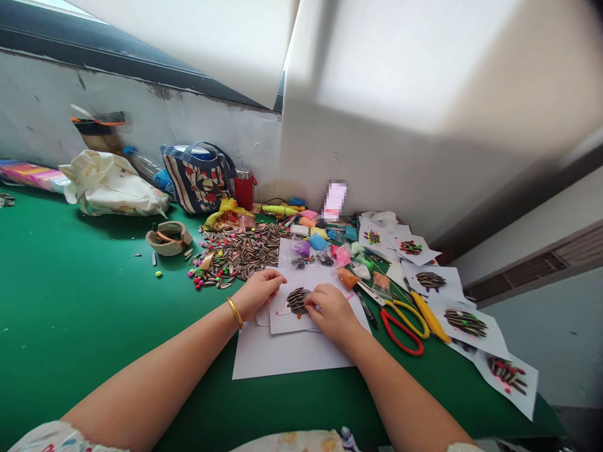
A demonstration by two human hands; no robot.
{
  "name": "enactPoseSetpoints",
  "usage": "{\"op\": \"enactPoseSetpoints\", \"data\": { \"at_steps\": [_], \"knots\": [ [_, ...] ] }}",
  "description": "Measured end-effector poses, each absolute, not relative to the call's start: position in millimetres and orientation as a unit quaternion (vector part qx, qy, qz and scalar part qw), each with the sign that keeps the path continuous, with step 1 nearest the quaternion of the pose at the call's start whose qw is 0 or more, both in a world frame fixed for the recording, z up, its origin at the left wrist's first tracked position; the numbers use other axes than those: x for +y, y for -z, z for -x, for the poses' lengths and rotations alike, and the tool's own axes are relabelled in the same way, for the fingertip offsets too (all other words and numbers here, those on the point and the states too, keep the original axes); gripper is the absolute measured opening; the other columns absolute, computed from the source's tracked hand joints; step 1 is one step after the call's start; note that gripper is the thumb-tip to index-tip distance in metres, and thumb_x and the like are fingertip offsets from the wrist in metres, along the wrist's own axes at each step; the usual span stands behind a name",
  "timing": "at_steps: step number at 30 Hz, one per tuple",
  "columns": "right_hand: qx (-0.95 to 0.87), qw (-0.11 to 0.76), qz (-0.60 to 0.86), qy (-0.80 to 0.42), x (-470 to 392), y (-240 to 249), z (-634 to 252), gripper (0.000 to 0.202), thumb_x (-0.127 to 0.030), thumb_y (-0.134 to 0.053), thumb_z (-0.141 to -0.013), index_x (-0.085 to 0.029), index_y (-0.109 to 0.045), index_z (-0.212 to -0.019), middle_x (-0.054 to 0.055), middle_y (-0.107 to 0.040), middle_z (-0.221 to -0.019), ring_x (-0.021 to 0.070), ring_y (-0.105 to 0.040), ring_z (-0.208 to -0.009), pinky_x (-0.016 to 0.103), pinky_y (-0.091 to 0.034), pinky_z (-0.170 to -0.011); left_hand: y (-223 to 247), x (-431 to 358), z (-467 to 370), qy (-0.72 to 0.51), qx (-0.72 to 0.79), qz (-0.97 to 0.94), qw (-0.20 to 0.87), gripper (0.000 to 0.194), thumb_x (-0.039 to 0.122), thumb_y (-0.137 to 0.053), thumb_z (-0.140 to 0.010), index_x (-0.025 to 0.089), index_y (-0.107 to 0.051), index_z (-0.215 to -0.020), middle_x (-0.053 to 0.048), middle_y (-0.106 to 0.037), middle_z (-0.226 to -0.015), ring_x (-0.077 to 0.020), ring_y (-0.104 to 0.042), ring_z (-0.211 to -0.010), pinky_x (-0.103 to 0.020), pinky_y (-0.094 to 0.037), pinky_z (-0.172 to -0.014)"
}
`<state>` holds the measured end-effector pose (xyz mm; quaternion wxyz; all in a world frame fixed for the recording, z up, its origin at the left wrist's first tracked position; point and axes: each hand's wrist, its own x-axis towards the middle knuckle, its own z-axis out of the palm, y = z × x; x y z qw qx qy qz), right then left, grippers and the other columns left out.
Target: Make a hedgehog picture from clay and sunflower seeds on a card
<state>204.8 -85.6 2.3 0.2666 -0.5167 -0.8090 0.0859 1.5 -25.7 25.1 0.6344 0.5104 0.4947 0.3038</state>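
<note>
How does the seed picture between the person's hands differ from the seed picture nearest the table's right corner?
The middle picture has the right hand on it; the corner picture lies untouched. The middle picture's visible seeds carry no red pieces, while the corner picture has red and pink pieces. Both show dark, pale-striped seeds on white paper.

The desk point(94, 282) was green, the sheets point(292, 361) toward its near edge white, the seeds point(249, 248) striped dark and pale, the scissors' loops point(421, 347) red and yellow (the far-edge bottle point(244, 193) was red too).
</note>
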Motion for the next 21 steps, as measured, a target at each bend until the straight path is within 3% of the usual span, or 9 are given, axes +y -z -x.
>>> {"op": "enactPoseSetpoints", "data": {
  "at_steps": [7, 12, 17, 21],
  "knots": [
    [-0.828, 0.196, 0.525, -0.005, -87.4, -5.3, -199.7, 0.006, -0.017, -0.063, -0.085, -0.020, -0.067, -0.081, 0.003, -0.062, -0.083, 0.0189, -0.051, -0.084, 0.032, -0.032, -0.072, -25.9, -25.8, -0.9, -0.318, 0.477, -0.473, 0.669, 0.013, 0.028, -0.060, -0.080, 0.015, -0.060, -0.081, 0.005, -0.045, -0.055, -0.0029, -0.030, -0.039, -0.014, -0.015, -0.033],
    [-0.828, 0.188, 0.527, 0.017, -88.8, -5.8, -199.4, 0.006, -0.018, -0.063, -0.085, -0.020, -0.067, -0.081, 0.004, -0.062, -0.082, 0.0190, -0.050, -0.082, 0.032, -0.030, -0.072, -32.1, -24.4, 3.9, -0.334, 0.416, -0.291, 0.794, 0.010, 0.022, -0.055, -0.085, 0.013, -0.058, -0.086, 0.004, -0.044, -0.061, -0.0012, -0.032, -0.038, -0.010, -0.014, -0.031],
    [-0.828, 0.230, 0.511, -0.004, -89.3, -10.7, -206.8, 0.007, -0.020, -0.062, -0.087, -0.021, -0.069, -0.087, 0.004, -0.063, -0.084, 0.0189, -0.051, -0.082, 0.033, -0.033, -0.073, -35.9, -19.7, 9.9, -0.337, 0.313, -0.084, 0.884, 0.023, 0.028, -0.042, -0.095, 0.010, -0.056, -0.091, -0.001, -0.048, -0.070, -0.0042, -0.048, -0.050, -0.009, -0.038, -0.037],
    [-0.810, 0.301, 0.504, -0.007, -90.6, -17.0, -208.2, 0.015, -0.023, -0.054, -0.091, -0.021, -0.068, -0.087, 0.005, -0.062, -0.083, 0.0196, -0.051, -0.081, 0.035, -0.036, -0.074, -40.0, -24.2, 5.8, -0.387, 0.327, -0.041, 0.861, 0.029, 0.034, -0.041, -0.096, 0.009, -0.057, -0.096, -0.010, -0.058, -0.082, -0.0137, -0.063, -0.070, -0.024, -0.059, -0.062]
  ]
}}
